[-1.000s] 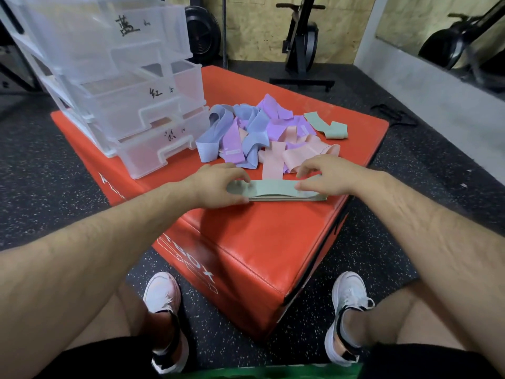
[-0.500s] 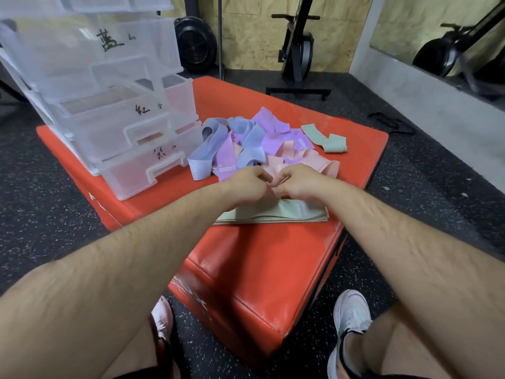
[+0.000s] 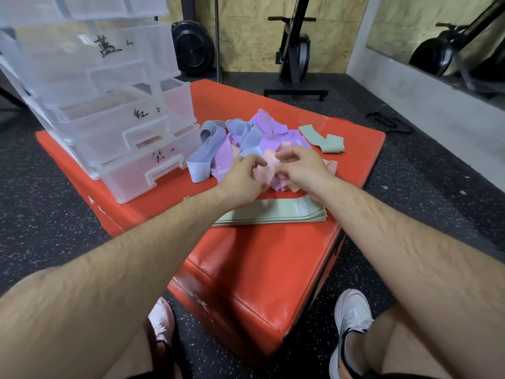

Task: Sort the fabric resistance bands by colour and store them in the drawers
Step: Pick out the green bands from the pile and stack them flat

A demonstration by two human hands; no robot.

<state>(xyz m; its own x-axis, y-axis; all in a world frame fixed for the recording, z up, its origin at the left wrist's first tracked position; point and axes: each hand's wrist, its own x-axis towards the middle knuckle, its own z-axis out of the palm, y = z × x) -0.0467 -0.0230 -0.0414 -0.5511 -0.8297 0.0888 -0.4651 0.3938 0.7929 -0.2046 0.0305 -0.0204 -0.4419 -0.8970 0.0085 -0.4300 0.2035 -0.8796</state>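
A pile of fabric bands lies on the red box (image 3: 267, 258): blue-grey bands (image 3: 207, 149), purple bands (image 3: 270, 129) and pink ones. My left hand (image 3: 243, 179) and my right hand (image 3: 303, 168) both pinch a pink band (image 3: 266, 169) at the pile's near edge. A flat stack of green bands (image 3: 276, 213) lies just in front of my hands. One more green band (image 3: 322, 139) lies apart at the right of the pile. The clear drawer unit (image 3: 109, 110) stands at the left, its lower drawers pulled out.
The red box's edges drop to a dark speckled floor on all sides. My two white shoes (image 3: 352, 318) rest on the floor below. Gym machines (image 3: 295, 50) and a black fan (image 3: 192, 47) stand against the back wall.
My hands left the stack of green bands, moved forward into the pile and took hold of a pink band. The green stack stays flat where it was.
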